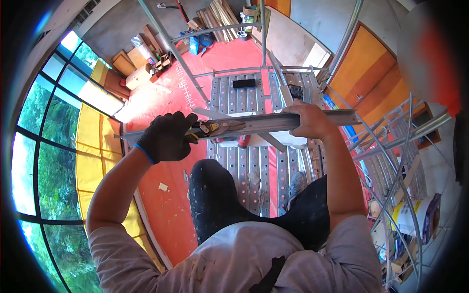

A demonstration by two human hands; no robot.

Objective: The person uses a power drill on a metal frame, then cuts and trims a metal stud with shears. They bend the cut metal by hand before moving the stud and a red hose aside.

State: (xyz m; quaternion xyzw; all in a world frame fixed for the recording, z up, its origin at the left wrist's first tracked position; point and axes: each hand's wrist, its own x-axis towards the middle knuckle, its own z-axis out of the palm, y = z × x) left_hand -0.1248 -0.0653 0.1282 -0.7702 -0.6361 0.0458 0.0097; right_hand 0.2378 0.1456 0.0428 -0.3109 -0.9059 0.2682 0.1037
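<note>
A long grey metal profile lies crosswise in front of me, above my knees. My left hand, in a black glove, is closed round the handles of metal snips, whose jaws lie along the profile. My bare right hand grips the profile right of its middle, thumb below and fingers over the top. Beneath the profile, a red and grey tool and a loose metal strip show in part on the perforated platform.
A black phone rests on the platform's far part. Scaffold tubes rise ahead, with crossed braces at right. Red sheeting covers the floor below. Boxes and wooden boards stand by the far wall.
</note>
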